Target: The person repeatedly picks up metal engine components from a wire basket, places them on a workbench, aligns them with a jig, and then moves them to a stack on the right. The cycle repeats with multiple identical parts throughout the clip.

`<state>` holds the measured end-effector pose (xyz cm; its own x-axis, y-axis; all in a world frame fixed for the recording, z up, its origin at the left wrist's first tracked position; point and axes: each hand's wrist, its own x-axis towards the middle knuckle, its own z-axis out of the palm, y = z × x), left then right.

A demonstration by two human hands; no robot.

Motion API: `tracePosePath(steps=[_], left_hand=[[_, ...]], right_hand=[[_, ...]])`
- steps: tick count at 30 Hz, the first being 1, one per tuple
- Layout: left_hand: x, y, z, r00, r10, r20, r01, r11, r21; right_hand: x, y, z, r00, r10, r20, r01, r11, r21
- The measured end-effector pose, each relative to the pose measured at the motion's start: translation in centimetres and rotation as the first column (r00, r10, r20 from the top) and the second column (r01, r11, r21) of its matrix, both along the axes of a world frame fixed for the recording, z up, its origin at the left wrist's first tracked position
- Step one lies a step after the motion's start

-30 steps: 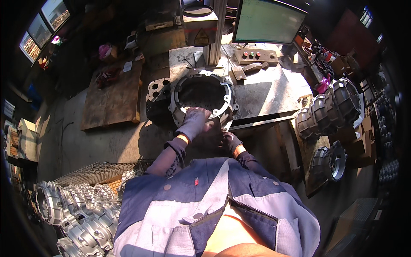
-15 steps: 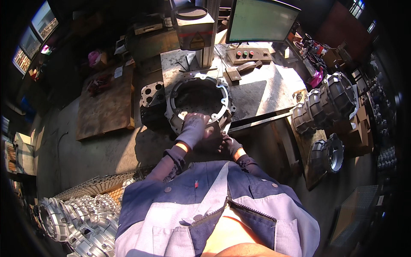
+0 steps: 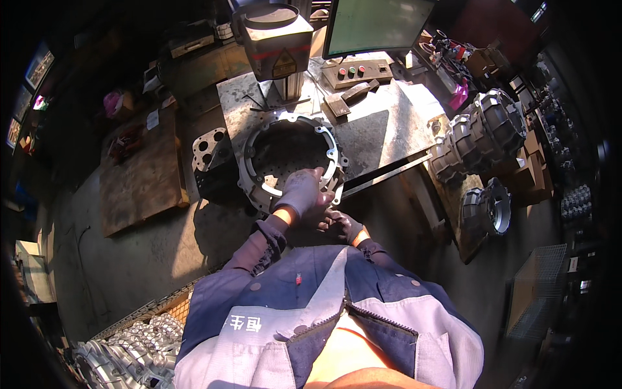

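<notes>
A navy and grey cloth jacket (image 3: pixel 272 285) with a toothed zip fills the near view. At its left, a heap of pale, ribbed metal castings (image 3: pixel 139 347) is partly covered by the jacket and fades into the dark fisheye rim.

The right hand (image 3: pixel 346 227), in a thin greyish glove, is bent in shadow just below the casting's near edge, close to the left hand; its fingertips are hard to make out, and whether its grip is clenched on anything cannot be told. The left hand (image 3: pixel 302 192), gloved likewise, lies over the near rim of a ring-shaped metal casting (image 3: pixel 333 155), hiding part of that rim; its fingers are curled, but whether the grip is tight there cannot be told. The casting sits at the near edge of the surface (image 3: pixel 363 139), scuffed grey metal in hard sunlight; its bolt lugs are bright, its inside dark.

Left of it stands a dark block with a round-holed plate (image 3: pixel 211 149). To the right lie two ribbed housings (image 3: pixel 481 136). Beyond are a button box (image 3: pixel 356 72), a boxy machine head (image 3: pixel 277 47) and a greenish screen (image 3: pixel 376 26), cut off at the top.
</notes>
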<state>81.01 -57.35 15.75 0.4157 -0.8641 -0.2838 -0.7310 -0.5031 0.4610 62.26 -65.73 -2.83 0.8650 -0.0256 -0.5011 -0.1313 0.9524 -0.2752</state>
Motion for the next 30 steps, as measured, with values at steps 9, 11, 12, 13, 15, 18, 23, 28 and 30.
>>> tracePosePath(steps=[9,11,12,13,15,18,23,28,30], left_hand=[[0.2,-0.2,0.5,0.999,0.042,-0.025,-0.04,0.998,0.057],[0.2,-0.3,0.4,0.998,0.056,-0.033,-0.054,0.997,0.049],[0.2,-0.4,0.2,0.999,0.049,-0.017,-0.048,0.997,0.053],[0.2,-0.5,0.1,0.999,0.041,-0.009,-0.041,0.998,0.052],[0.2,-0.6,-0.1,0.999,0.032,0.0,-0.032,0.998,0.052],[0.2,-0.7,-0.7,0.999,0.036,-0.01,-0.035,0.998,0.057],[-0.1,-0.6,-2.6,0.998,0.049,0.038,-0.048,0.999,-0.011],[0.5,-1.2,-3.0,0.998,0.035,0.043,-0.037,0.998,0.042],[0.7,-1.3,-2.2,0.999,0.033,0.033,-0.033,0.999,-0.006]], right_hand=[[-0.4,0.3,-2.6,0.963,0.267,-0.029,-0.093,0.229,-0.969],[-0.7,0.4,-2.9,0.963,0.242,-0.118,-0.157,0.149,-0.976],[-0.7,0.5,-3.0,0.957,0.225,-0.182,-0.223,0.176,-0.959],[-0.8,0.7,-3.0,0.949,0.211,-0.233,-0.271,0.177,-0.946],[-0.4,1.0,-2.8,0.948,0.165,-0.273,-0.318,0.44,-0.84],[0.7,1.2,-1.1,0.92,0.226,-0.319,-0.388,0.425,-0.818],[1.1,1.4,3.2,0.878,0.34,-0.337,-0.37,0.036,-0.928],[1.7,1.8,0.5,0.97,0.216,-0.112,-0.154,0.186,-0.971],[2.7,1.9,-2.0,0.98,0.172,-0.103,-0.154,0.317,-0.936]])
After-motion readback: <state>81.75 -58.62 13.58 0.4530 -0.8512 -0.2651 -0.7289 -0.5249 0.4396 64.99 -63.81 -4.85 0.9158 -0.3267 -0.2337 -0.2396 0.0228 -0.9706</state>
